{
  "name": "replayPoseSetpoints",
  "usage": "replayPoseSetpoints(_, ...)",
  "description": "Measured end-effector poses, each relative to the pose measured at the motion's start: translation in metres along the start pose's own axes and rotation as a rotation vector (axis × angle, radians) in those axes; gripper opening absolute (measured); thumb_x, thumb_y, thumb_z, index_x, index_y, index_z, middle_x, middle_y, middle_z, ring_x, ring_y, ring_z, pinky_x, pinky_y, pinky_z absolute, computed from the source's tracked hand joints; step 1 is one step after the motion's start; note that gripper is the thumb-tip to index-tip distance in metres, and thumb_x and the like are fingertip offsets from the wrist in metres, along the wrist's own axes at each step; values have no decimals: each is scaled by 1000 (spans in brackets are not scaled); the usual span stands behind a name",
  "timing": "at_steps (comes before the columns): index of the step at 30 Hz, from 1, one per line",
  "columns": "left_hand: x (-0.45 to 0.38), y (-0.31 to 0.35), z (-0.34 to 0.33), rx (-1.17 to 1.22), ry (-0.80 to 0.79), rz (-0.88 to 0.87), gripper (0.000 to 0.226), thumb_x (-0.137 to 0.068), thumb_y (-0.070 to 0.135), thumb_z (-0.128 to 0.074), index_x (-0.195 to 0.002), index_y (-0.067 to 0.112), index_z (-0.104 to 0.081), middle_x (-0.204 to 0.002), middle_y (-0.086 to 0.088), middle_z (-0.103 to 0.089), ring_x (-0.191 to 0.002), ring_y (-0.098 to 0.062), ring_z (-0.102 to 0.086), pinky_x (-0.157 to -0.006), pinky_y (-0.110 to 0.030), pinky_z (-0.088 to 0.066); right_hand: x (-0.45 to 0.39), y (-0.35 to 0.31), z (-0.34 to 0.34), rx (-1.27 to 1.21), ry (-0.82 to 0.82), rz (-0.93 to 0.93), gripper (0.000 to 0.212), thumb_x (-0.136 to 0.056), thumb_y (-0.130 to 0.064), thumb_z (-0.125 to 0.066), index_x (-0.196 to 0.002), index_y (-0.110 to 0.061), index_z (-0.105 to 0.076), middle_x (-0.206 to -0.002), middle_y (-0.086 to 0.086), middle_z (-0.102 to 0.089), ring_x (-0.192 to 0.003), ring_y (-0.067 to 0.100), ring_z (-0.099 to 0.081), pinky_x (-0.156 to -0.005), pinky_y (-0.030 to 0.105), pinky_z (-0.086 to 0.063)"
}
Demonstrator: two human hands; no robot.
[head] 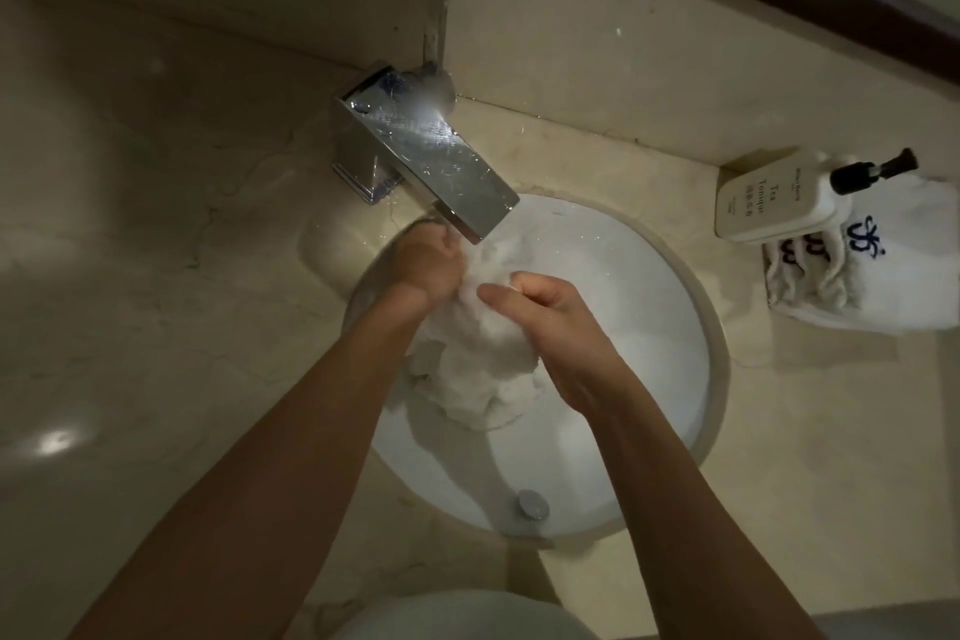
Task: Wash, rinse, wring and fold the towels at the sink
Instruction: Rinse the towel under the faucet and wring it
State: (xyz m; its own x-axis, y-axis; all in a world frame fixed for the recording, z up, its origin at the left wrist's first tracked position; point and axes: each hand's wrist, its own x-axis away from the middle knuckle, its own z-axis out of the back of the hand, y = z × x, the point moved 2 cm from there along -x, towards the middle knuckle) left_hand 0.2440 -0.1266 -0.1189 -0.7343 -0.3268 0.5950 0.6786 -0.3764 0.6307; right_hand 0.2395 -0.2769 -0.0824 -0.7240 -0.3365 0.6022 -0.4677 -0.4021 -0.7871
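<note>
Over the round white sink basin (670, 307), both your hands are on one white towel (467, 353), bunched into a wet lump in the basin's upper half, right under the faucet spout. Your left hand (428, 265) grips the towel's upper left part, fingers curled into the cloth, knuckles close to the tip of the spout. Your right hand (545, 312) grips the upper right part, fingers curled and bunched tight on a fold, thumb side facing the left hand. The two hands are near each other with cloth between them. The rest of the towel hangs down below the hands toward the basin floor; can't tell if it touches bottom.

Chrome square faucet (431, 156) sits at the basin's far left rim, flat spout angled out over the bowl, water drops on its top. Can't tell whether water is running; the spout hides the outlet. Metal drain plug (532, 504) shows at the near side of the basin, apart from the towel.

Right of the sink on the beige stone counter (156, 276): a white pump soap bottle (769, 203) with a black pump head, lying on its side on top of a stack of folded white towels with blue embroidery (883, 270). That stack is well apart from your hands.
</note>
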Motion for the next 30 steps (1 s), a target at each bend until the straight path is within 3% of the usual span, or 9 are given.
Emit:
replayPoseSetpoints(3, 13, -4, -12, -52, 116, -92, 30, -95, 21, -47, -115, 7, -65, -116, -15, -67, -109, -33, -62, -83, -30, -44, -14, 2, 0, 1, 127, -37, 48, -89, -26, -70, -62, 3, -42, -64, 17, -38, -63, 30, -37, -61, 38, -30)
replayPoseSetpoints(5, 38, -8, -31, 166, 192, -207, 40, -90, 28, -44, -112, 3, -65, -109, -15, -68, -103, -31, -63, -89, -33, -47, -34, 11, -8, -169, 299, -180, 31, -91, -15, -62, -61, -11, -55, -61, 5, -52, -66, 22, -49, -60, 30, -39)
replayPoseSetpoints(9, 30, -41, -47, 970, 83, 356, 56, -81, 57, -52, -112, 12, -66, -108, -12, -70, -93, -24, -66, -90, -36, -52, -43, 9, -47, 16, 240, -48, 31, -98, -28, -55, -70, -17, -62, -66, 1, -59, -66, 19, -54, -63, 30, -43)
replayPoseSetpoints(11, 16, -47, -50, 1184, -52, 527, 48, -87, 60, -53, -93, 15, -70, -90, -9, -73, -77, -16, -70, -74, -25, -55, -42, 5, -56, 157, 201, 60, 36, -97, -41, -56, -68, -19, -58, -58, -11, -55, -60, 14, -52, -61, 29, -42)
replayPoseSetpoints(16, 8, -31, -48, 826, 84, 294, 35, -97, 34, -53, -107, 4, -68, -88, -11, -68, -85, -32, -68, -69, -33, -50, -78, 6, -42, 112, 404, -169, 36, -88, -37, -59, -104, -6, -54, -91, 7, -64, -91, 32, -68, -81, 47, -57)
replayPoseSetpoints(20, -1, -24, -37, 881, -60, 279, 39, -105, 21, -38, -133, -1, -53, -102, -5, -59, -98, -24, -57, -86, -36, -51, -58, -1, -51, 332, 230, 52, 34, -92, -43, -62, -106, -12, -61, -78, -6, -61, -69, 11, -58, -61, 26, -46)
replayPoseSetpoints(24, 22, -16, -39, 687, 34, 152, 31, -104, 27, -41, -94, 11, -66, -81, 0, -63, -75, -17, -61, -60, -14, -47, -76, 5, -28, 250, 504, -147, 23, -99, -29, -53, -110, -9, -51, -96, 5, -62, -93, 28, -61, -85, 42, -53)
replayPoseSetpoints(27, 9, -32, -44, 519, 11, 168, 33, -106, 19, -33, -118, 4, -60, -115, -17, -64, -105, -29, -62, -87, -30, -46, -64, 9, -45, 149, 292, -49, 33, -88, -35, -55, -107, -8, -54, -97, 6, -63, -95, 26, -64, -84, 44, -55)
replayPoseSetpoints(30, 2, -38, -43, 518, -51, 202, 37, -106, 27, -36, -130, 5, -54, -120, -11, -62, -114, -27, -61, -84, -32, -48, -55, 15, -57, 198, 191, 42, 27, -95, -32, -50, -106, -7, -54, -89, 5, -63, -86, 23, -62, -77, 42, -54)
